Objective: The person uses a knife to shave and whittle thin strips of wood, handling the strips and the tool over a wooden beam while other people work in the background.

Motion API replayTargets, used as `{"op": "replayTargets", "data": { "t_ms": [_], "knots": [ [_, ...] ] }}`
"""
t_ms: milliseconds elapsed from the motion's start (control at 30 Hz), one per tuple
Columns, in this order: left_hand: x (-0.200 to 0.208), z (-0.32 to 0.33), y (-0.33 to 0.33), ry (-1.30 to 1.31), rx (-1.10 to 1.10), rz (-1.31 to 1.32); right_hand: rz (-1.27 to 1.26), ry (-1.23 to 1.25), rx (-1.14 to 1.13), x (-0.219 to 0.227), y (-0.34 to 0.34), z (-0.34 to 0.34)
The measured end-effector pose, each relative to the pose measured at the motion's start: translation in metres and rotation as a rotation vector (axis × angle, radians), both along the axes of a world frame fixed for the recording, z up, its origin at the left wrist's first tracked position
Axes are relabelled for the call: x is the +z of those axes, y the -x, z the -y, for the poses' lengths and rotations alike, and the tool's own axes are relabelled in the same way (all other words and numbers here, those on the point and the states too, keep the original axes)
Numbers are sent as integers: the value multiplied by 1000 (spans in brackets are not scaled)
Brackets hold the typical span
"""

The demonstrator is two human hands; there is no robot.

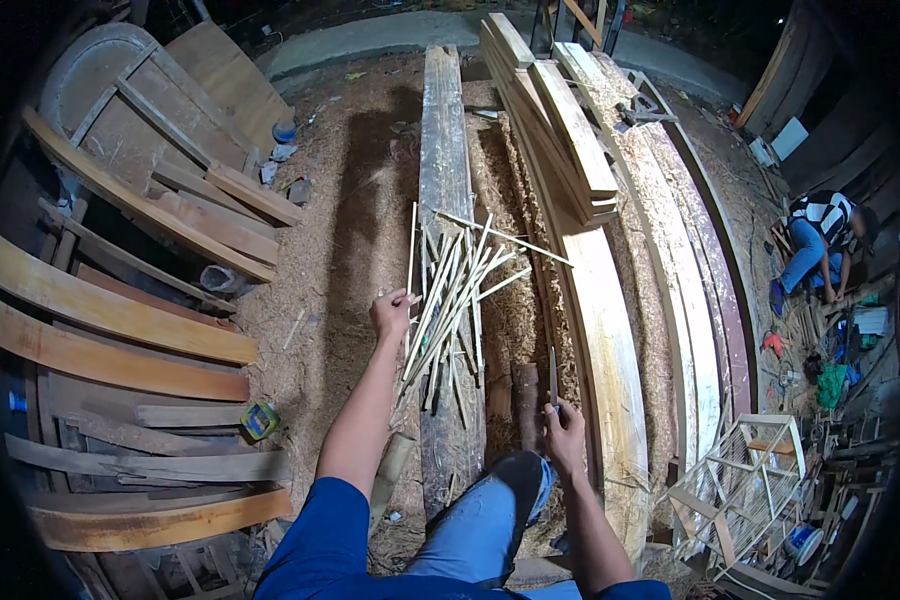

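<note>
My left hand (pixel 391 315) is closed, its fingertips pinching a thin pale strip (pixel 413 245) of wood or bamboo that stands nearly lengthwise at the pile's left side. Beside it, a loose heap of similar strips (pixel 457 285) lies crisscrossed over a long weathered plank (pixel 444 130). In my right hand (pixel 567 437) is a knife with a narrow blade (pixel 553 372) pointing away from me. That hand is to the right of the heap, apart from the strips. My bent knee (pixel 475 535) is at the plank's near end.
Stacked pale beams (pixel 600 300) run along the right, with a hand tool (pixel 642 112) on one. Curved boards (pixel 120 345) line the left, near a yellow-green container (pixel 260 421). Shavings cover the ground. A slatted wooden frame (pixel 740 480) stands lower right; another person (pixel 820 245) crouches far right.
</note>
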State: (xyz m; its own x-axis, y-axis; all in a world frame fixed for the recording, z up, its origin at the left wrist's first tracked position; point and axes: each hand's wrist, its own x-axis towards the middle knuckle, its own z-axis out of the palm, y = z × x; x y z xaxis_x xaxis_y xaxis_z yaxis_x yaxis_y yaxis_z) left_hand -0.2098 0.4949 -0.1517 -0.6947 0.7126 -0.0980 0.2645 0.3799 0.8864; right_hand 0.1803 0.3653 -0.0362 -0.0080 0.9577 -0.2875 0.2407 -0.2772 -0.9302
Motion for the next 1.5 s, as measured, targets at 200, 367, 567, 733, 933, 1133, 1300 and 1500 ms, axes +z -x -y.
{"op": "replayTargets", "data": {
  "t_ms": [200, 367, 567, 733, 933, 1133, 1300, 1500],
  "knots": [
    [39, 2, -4, -96, -63, 102, -14, 16, -43, -11, -12, 8],
    [58, 2, -6, -124, -41, 219, 1, 11, -57, -11, -23, 15],
    [82, 14, -3, -265, -99, -83, -58, 12, -106, -1, -29, 28],
    [121, 40, -9, -320, -187, -100, -46, -11, -131, -7, -52, 51],
    [188, 80, -43, -404, -349, -59, 39, -171, -220, -4, -82, 85],
    [273, 131, -106, -442, -553, -105, -157, -141, -440, 72, -90, 108],
    [296, 153, -150, -514, -733, -357, -396, -140, -451, 145, -99, 119],
    [308, 188, -219, -447, -1043, -367, -486, -202, -477, 166, -133, 149]
  ]
}}
